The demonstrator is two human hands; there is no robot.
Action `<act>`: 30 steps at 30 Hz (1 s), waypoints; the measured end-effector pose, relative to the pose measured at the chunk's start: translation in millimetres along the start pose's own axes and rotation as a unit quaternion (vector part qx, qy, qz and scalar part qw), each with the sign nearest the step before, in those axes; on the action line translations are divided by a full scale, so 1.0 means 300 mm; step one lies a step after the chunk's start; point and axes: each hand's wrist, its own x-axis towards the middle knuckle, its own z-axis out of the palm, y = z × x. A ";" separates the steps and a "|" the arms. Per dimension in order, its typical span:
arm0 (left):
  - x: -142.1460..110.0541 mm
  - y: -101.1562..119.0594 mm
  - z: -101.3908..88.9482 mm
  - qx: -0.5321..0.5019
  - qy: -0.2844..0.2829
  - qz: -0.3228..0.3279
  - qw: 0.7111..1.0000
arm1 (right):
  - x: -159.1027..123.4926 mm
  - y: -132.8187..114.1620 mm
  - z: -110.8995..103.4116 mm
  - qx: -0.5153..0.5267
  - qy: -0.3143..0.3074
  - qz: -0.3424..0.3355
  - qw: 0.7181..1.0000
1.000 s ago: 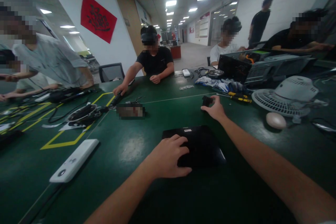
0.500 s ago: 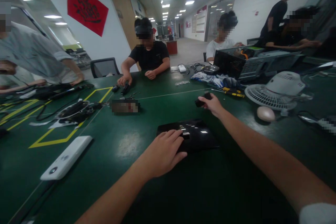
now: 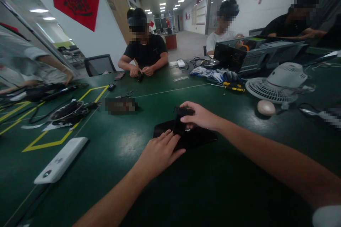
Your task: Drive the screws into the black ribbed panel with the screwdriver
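Head view: right hand (image 3: 201, 116) grips black, seemingly boxy part (image 3: 178, 120); left hand (image 3: 157, 151) open-fingered on flat black panel (image 3: 203, 137).

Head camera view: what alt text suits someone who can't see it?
A person's right hand grips a small black object over a glossy black panel, left hand at its left side. A grey fan lies on the green table; a co-worker sits opposite.

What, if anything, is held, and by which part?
The right hand holds a small black blocky object by its upper part. The left hand only rests on a flat, glossy black panel.
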 end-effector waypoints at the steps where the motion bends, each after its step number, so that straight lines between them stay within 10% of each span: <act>1: -0.001 -0.003 -0.001 0.000 0.015 0.002 1.000 | 0.003 0.006 0.011 0.001 0.000 0.004 1.000; 10: -0.044 -0.038 0.045 0.039 0.107 0.051 0.992 | -0.004 0.060 0.023 0.020 0.018 0.015 1.000; 30: -0.033 -0.113 0.120 -0.040 0.125 0.037 0.991 | -0.017 0.108 0.036 -0.083 -0.002 -0.075 0.994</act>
